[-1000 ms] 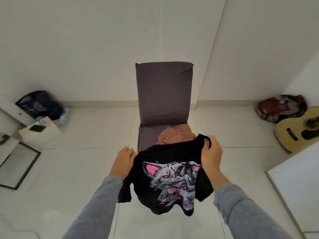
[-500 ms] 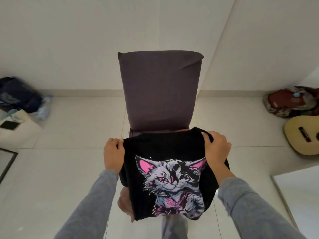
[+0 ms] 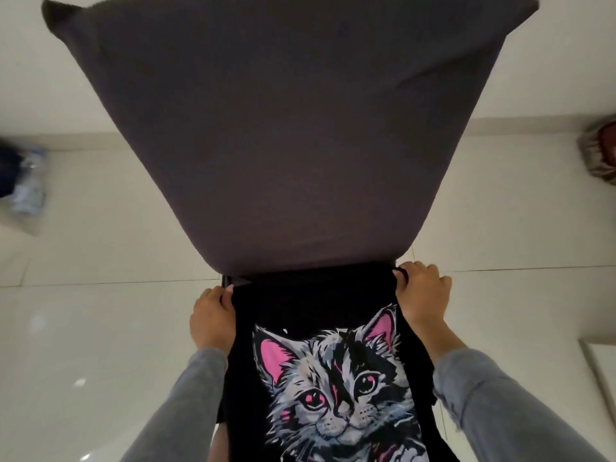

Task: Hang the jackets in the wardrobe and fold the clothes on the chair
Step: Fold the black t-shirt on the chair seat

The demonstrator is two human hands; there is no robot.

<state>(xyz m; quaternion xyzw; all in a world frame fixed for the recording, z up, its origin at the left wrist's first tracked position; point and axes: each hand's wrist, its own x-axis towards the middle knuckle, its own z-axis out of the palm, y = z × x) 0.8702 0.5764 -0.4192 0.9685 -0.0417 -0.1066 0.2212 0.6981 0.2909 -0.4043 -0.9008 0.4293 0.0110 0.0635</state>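
Observation:
A black T-shirt [image 3: 316, 305] with a grey and pink cat print lies spread flat over the chair seat, print up. My left hand [image 3: 211, 320] grips its upper left edge, fingers curled over the fabric. At the upper right corner, my right hand [image 3: 421, 293] pinches the cloth near the collar. The chair's dark grey backrest [image 3: 283, 128] rises just behind both hands and fills the upper view. The seat and anything under the shirt are hidden.
Pale floor tiles [image 3: 83, 311] lie on both sides of the chair. A blurred dark bag with a plastic bottle [image 3: 23, 181] sits at the far left by the wall. A red patterned bag [image 3: 600, 151] is at the right edge.
The view has closed in on the chair. Both hands carried the shirt forward and down, and it now lies spread on the seat against the backrest instead of hanging in the air.

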